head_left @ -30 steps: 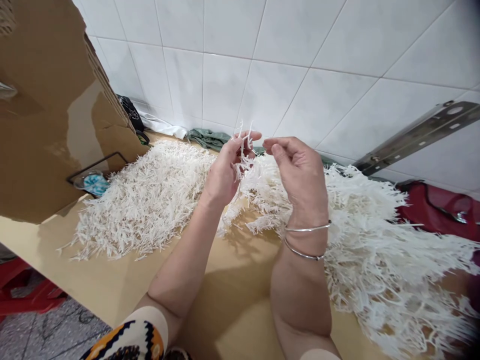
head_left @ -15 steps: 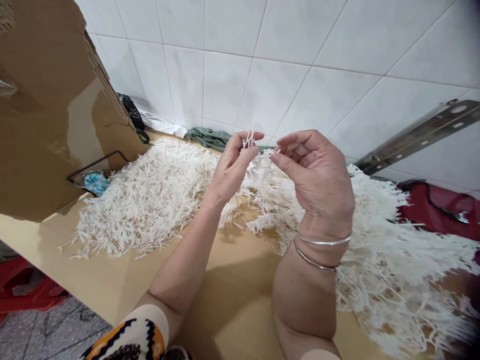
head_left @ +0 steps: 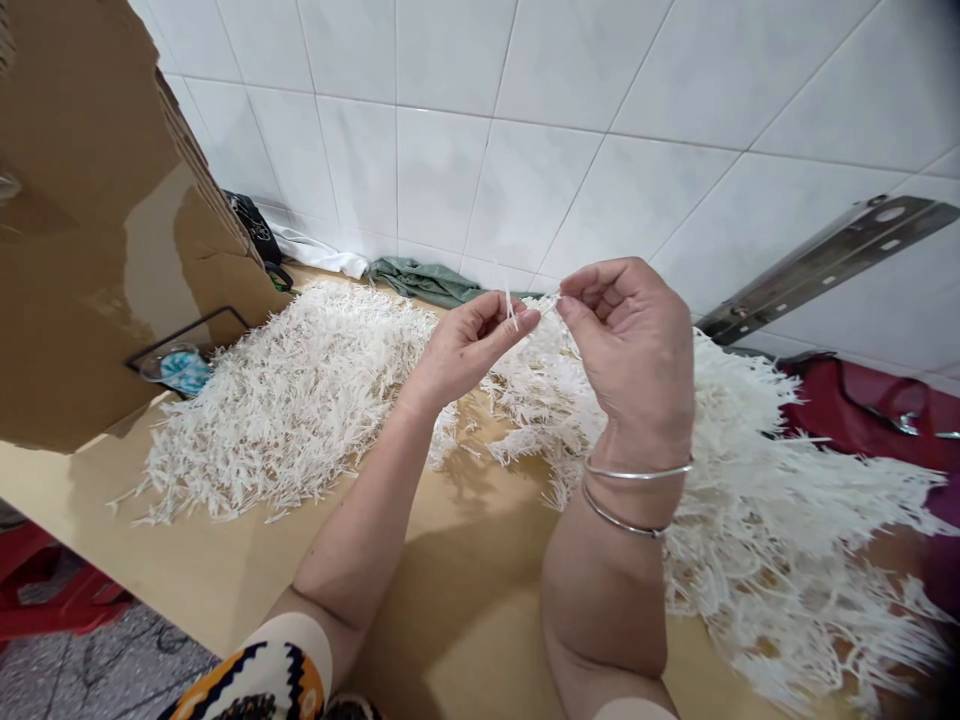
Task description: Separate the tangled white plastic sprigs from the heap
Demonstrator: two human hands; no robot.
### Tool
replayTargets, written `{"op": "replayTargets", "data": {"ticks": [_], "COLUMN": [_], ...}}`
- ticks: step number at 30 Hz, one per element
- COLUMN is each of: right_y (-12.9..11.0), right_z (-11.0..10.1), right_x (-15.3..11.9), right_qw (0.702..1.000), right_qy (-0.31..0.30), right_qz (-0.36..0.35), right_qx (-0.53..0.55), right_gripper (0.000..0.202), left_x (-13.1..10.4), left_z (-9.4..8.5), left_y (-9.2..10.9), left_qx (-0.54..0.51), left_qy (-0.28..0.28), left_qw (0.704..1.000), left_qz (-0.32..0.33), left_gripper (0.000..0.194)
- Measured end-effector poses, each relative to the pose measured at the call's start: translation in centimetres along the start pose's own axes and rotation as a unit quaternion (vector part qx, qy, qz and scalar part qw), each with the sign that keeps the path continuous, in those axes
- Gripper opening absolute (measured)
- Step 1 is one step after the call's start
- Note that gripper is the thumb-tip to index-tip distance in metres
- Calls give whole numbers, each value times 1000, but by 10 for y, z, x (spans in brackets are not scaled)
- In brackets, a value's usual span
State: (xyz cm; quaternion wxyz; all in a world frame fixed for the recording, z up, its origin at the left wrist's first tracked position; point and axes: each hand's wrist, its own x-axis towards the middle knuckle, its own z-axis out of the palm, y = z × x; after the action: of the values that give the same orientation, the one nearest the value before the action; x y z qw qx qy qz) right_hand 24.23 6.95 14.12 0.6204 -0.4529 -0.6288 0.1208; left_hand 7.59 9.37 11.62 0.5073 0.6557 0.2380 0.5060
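Thin white branched pieces lie in a dense pile point(head_left: 292, 400) on the left of the table and in a larger, looser pile point(head_left: 765, 540) on the right. Above the middle of the table, my left hand point(head_left: 476, 340) pinches a small white piece point(head_left: 509, 303), its thin tips standing up past the thumb. Close beside it, my right hand point(head_left: 630, 340) has thumb and forefinger closed on the end of a thin white strand that reaches toward the left fingertips. Whether both hands hold one piece cannot be made out.
A cardboard box point(head_left: 90, 250) stands at the left on the wooden table point(head_left: 450, 580). Green cloth point(head_left: 420, 280) lies along the tiled wall. At the right are a metal bracket point(head_left: 825, 265) and a dark red bag point(head_left: 847, 410). A red stool point(head_left: 60, 590) is below left.
My left hand has tilted right and slightly down, and its fingers have curled in more. Fewer white tips show above it. The view has shifted slightly.
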Motion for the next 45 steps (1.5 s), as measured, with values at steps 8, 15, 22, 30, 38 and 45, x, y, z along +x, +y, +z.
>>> {"op": "replayTargets", "data": {"ticks": [8, 15, 22, 30, 38, 45], "right_y": [23, 54, 2, 2, 3, -15], "right_z": [38, 11, 8, -5, -5, -4], "right_x": [2, 11, 0, -1, -1, -5], "right_qw": [995, 994, 996, 989, 999, 1000], "right_qy": [53, 89, -3, -87, -25, -13], "right_qz": [-13, 31, 25, 66, 15, -1], "right_qx": [-88, -57, 89, 100, 38, -19], "right_gripper": [18, 15, 15, 14, 8, 10], "left_x": [3, -11, -5, -5, -3, -4], "left_z": [-4, -3, -8, -3, -1, 0], "left_y": [-2, 34, 20, 18, 17, 13], "left_qx": [6, -40, -7, -1, -11, 58], "left_qy": [57, 40, 55, 37, 70, 98], "left_qw": [998, 998, 998, 999, 997, 993], "left_qz": [13, 36, 15, -2, 35, 43], "left_gripper": [45, 34, 40, 38, 42, 27]}}
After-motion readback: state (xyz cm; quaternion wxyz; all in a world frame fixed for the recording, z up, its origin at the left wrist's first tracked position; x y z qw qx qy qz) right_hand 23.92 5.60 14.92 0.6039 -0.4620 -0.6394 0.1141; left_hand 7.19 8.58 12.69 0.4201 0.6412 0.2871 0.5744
